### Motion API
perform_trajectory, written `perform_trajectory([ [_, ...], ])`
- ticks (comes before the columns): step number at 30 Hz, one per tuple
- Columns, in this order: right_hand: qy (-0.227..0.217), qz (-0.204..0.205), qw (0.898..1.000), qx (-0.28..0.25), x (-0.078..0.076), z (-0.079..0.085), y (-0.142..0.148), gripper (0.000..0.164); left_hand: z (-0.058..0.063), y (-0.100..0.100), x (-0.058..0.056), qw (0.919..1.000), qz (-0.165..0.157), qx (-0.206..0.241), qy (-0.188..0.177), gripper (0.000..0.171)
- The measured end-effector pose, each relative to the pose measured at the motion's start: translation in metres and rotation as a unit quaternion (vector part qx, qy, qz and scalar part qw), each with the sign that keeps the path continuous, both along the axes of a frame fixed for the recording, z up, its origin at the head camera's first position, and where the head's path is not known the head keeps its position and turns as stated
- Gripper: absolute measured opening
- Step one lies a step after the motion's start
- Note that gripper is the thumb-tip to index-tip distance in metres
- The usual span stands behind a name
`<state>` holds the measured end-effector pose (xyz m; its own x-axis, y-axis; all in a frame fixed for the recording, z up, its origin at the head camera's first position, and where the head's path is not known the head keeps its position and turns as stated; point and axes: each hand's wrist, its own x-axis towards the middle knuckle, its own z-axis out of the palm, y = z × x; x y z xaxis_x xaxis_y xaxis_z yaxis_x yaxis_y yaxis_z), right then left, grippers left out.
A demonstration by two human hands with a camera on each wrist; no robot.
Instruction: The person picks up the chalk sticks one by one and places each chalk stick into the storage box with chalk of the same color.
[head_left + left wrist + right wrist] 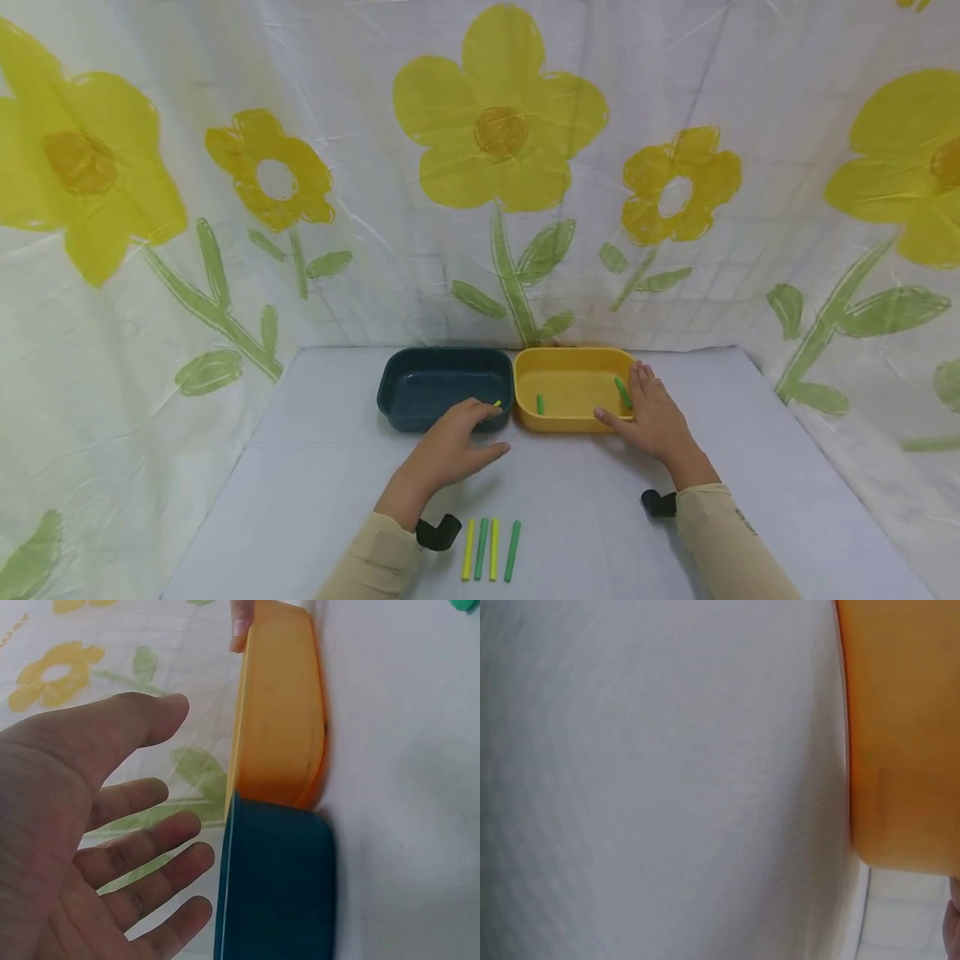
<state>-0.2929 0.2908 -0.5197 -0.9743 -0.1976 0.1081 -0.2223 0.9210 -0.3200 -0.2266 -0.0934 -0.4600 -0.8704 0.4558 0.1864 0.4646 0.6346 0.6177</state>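
Note:
Fingers spread and holding nothing, my left hand hovers at the front right of the dark blue bin. The left wrist view shows the same hand with its palm bare. A yellow stick peeks out past its fingertips, inside the blue bin, mostly hidden. My right hand rests with straight fingers along the right rim of the yellow bin, thumb over the front rim. Inside that bin a green stick stands at the left and another green stick leans at the right.
Nearer the front of the white table, a yellow stick, a green stick, a second yellow stick and a slanted green stick lie in a row. A flower-print curtain hangs behind the two adjoining bins.

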Motion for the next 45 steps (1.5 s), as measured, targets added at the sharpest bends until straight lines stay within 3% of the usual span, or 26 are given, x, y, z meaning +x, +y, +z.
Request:
perform_trajectory([
  [6, -0.001, 0.001, 1.000, -0.006, 0.000, 0.000, -0.001, 0.122, 0.001, -0.005, 0.008, 0.9997, 0.015, -0.004, -0.019, 0.055],
  [12, -0.003, 0.004, 1.000, -0.005, 0.001, 0.002, -0.001, 0.122, -0.008, -0.010, 0.014, 0.9989, 0.020, -0.018, -0.039, 0.056],
  [18, 0.000, 0.004, 1.000, -0.003, 0.002, 0.004, 0.000, 0.122, -0.014, -0.014, 0.021, 0.9988, 0.007, -0.031, -0.036, 0.054],
  [31, -0.007, 0.003, 1.000, -0.006, 0.001, 0.003, 0.000, 0.122, -0.022, -0.019, 0.037, 0.9930, -0.021, -0.065, -0.096, 0.054],
  [36, -0.004, 0.002, 1.000, -0.001, 0.000, 0.006, 0.000, 0.122, -0.025, -0.020, 0.041, 0.9915, -0.039, -0.072, -0.101, 0.052],
  [45, -0.002, 0.001, 1.000, -0.005, -0.001, 0.001, 0.000, 0.122, -0.034, -0.024, 0.054, 0.9866, -0.041, -0.089, -0.130, 0.059],
])
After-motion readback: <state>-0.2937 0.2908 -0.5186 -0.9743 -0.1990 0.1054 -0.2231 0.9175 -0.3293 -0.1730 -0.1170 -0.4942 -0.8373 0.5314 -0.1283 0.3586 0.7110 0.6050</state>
